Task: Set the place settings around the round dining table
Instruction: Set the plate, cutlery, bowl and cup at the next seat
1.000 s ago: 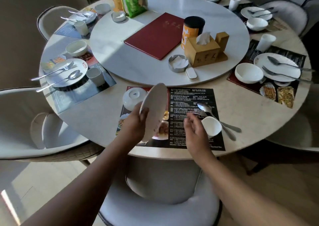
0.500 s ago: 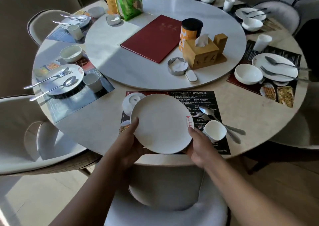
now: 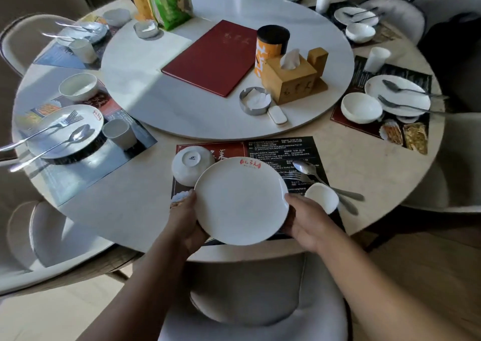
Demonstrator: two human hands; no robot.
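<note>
- Plate (image 3: 242, 202): at the 6 o'clock setting of the round bench (image 3: 364, 174), over the near half of the dark mat (image 3: 281, 148). Face up and about level. Red logo sits at the plate's own 12 o'clock rim, pointing away from the wearer. Being round, it has no long axis.
- Cannot tell whether the plate rests on the mat or is just above it.
- Left hand (image 3: 186, 221): clamped on the rim at about 8 o'clock, thumb tip at the edge. Its fingers go under the plate and are hidden.
- Right hand (image 3: 307, 223): clamped on the rim at about 4 o'clock, thumb lying along the edge. Its fingers are likewise hidden below.
- Bowl (image 3: 191, 167): upside down at the plate's 10 o'clock, foot ring up. The plate's rim covers its near side.
- Cup (image 3: 322, 197): just beside the plate at 3 o'clock, close to the right thumb.
- Spoon (image 3: 309, 168) and fork (image 3: 296, 178): side by side on the mat, long axes running from 11 to 5 o'clock, handles toward the bench edge. The cup hides part of both.
- Mat print is too small to read.
- Turntable (image 3: 182, 101) in the centre carries a red menu (image 3: 213, 56) and a tissue box (image 3: 289, 80).
- Far settings at 12 o'clock are cut off by the frame's top.
- Chair (image 3: 260, 301) at 6 o'clock, between the forearms.
</note>
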